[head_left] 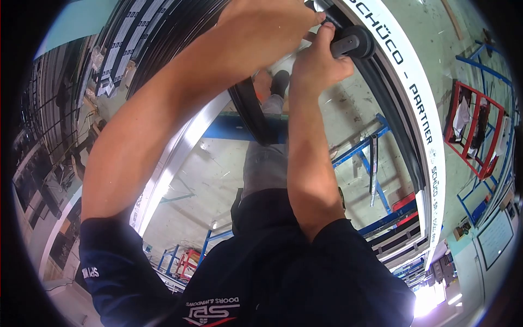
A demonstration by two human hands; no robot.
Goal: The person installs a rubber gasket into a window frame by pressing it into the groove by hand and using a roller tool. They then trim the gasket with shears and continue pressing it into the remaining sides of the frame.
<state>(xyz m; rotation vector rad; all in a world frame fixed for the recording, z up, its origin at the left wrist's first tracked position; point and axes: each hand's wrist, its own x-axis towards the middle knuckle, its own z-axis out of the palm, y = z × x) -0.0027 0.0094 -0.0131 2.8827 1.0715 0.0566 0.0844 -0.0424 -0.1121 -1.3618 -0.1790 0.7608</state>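
Observation:
My right hand (318, 62) is closed round a hand roller (357, 42) with a grey arm and a black wheel. The wheel rests at the inner edge of a white-filmed window frame profile (417, 103) printed with SCHÜCO - PARTNER, over a black rubber strip (389, 103) running along it. Just beside, my left hand (272, 16) is bent at the upper edge of the view, its fingertips curled near the black strip; what they grip is hidden. A loose loop of black rubber gasket (248, 111) hangs below my left forearm.
A blue support bar (223, 128) crosses under the frame, above my legs. Blue trestles (359, 150) stand on the grey floor. At the right is a red rack (474, 128); long dark profiles (163, 38) are stacked at the upper left.

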